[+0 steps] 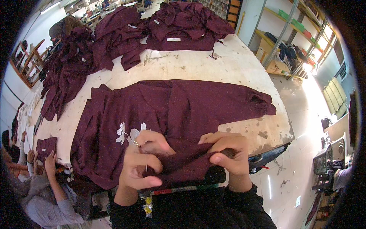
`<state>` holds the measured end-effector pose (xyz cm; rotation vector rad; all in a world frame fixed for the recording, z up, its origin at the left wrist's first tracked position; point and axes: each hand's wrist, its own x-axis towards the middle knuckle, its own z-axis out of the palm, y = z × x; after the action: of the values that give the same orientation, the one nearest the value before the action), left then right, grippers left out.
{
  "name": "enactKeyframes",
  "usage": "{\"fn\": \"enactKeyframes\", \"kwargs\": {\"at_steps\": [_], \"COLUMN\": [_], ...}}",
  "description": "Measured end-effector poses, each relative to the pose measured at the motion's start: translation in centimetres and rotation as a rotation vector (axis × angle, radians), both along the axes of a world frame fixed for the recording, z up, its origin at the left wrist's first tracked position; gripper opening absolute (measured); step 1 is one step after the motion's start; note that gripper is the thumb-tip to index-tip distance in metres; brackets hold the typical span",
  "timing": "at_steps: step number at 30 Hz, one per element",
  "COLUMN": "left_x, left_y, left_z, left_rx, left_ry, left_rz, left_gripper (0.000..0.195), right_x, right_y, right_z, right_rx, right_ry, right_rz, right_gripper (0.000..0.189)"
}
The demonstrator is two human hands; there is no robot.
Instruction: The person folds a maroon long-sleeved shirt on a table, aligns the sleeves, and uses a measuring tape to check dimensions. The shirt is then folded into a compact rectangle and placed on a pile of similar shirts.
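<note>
A maroon garment (177,114) lies spread across the table before me, one sleeve stretching to the right. White flower decorations (121,133) show on its left half, partly covered by my left hand (143,160). That hand hovers over the near part of the cloth, fingers curled and apart from the thumb, somewhat blurred. A ring (136,144) is on one of its fingers. My right hand (230,151) pinches the garment's near edge between thumb and fingers, raising a fold towards the left hand.
Maroon garment piles (186,25) fill the table's (183,64) far side and left. A measuring tape (183,189) runs along the near edge. At left, a co-worker's hand (51,164) touches a small folded maroon piece (46,147). Metal shelving (281,37) stands beyond the right side.
</note>
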<state>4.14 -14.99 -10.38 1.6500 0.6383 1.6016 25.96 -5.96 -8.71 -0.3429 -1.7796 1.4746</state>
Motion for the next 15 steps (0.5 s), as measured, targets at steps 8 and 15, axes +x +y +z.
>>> {"fn": "enactKeyframes", "kwargs": {"at_steps": [8, 15], "left_x": [0.9, 4.1], "left_y": [-0.4, -0.7], "left_z": [0.8, -0.3], "left_rx": [-0.051, -0.141], "left_ry": [0.234, -0.129], "left_rz": [0.375, 0.446], "left_gripper": [0.036, 0.046], "right_x": [0.2, 0.0], "right_y": [-0.7, -1.1], "right_z": [-0.9, -1.3], "right_rx": [0.084, 0.134], "right_ry": [0.044, 0.066], "right_rz": [-0.175, -0.228], "right_gripper": [0.015, 0.015]}}
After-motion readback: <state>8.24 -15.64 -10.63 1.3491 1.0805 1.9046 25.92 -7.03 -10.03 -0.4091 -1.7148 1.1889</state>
